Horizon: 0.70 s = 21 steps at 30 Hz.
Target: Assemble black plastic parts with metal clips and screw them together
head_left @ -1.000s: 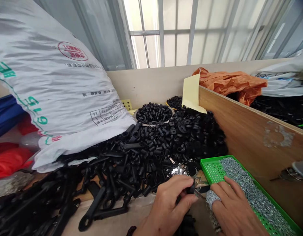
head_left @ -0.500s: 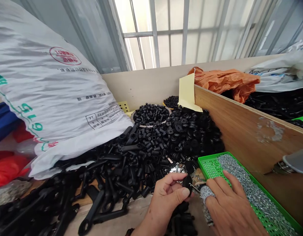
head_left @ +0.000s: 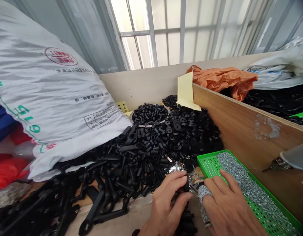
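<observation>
My left hand [head_left: 167, 201] is closed, thumb and fingers pinching a small black plastic part [head_left: 186, 185]. Most of that part is hidden by the fingers; earlier it showed as a round disc. My right hand [head_left: 230, 203] is closed on a thin metal tool [head_left: 194, 188], whose tip reaches toward the black part. Whether tip and part touch, I cannot tell. Grey speckled wrapping [head_left: 204, 191] shows around the right fingers. Just beyond the hands lie loose small metal pieces [head_left: 177, 167] and a black disc [head_left: 189, 166].
A green perforated tray [head_left: 206, 160] of small silvery metal pieces lies right, beside a wooden divider [head_left: 239, 131]. Black plastic parts [head_left: 151, 141] are heaped ahead, with a filled bowl [head_left: 149, 114] behind. Long black handles [head_left: 97, 206] lie left, below a large white sack [head_left: 67, 91].
My left hand has turned and moved slightly right, so its fingers cover more of the black disc. My right hand stays in nearly the same place. The view has shifted slightly.
</observation>
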Tool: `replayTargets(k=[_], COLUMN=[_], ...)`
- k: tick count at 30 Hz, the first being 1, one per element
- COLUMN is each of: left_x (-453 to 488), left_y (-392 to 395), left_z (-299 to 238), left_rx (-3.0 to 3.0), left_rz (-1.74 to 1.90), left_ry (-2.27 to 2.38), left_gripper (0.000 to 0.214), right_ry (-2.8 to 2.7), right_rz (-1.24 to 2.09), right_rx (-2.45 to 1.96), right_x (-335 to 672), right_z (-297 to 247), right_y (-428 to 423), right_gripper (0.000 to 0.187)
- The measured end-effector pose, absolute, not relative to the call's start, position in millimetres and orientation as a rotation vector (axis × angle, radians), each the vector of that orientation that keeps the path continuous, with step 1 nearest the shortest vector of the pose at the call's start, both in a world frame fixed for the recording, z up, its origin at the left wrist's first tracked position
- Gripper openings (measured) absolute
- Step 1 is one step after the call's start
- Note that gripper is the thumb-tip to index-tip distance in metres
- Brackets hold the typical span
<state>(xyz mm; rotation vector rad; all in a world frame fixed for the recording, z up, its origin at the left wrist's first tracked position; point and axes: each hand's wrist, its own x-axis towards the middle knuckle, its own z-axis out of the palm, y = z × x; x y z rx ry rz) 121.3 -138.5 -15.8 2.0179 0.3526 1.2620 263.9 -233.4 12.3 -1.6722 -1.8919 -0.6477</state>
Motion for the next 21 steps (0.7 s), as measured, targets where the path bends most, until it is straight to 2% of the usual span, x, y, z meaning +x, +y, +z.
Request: replayTargets(k=[7, 14, 17, 21], left_x=[120, 122, 125, 127], left_y=[-140, -148, -149, -148], left_z=[-12, -5, -6, -6], left_rx=[2.147, 2.101, 2.045, 1.864], left_rz=[1.193, 1.235, 1.259, 1.091], left_ry=[0.239, 0.439, 0.519, 0.632], left_gripper=[0.04, 0.036, 0.034, 0.03], right_ry=[-1.86, -1.822, -1.917, -2.029], right_rz=[-0.659, -0.321, -0.331, -0.375], right_rx=[-1.643, -1.496, -1.46, -1.471], right_x=[260, 271, 276, 283], right_z=[14, -1, 3, 8], right_y=[-227, -223, -227, -232], right_gripper=[0.022, 0.022, 0.029, 0.036])
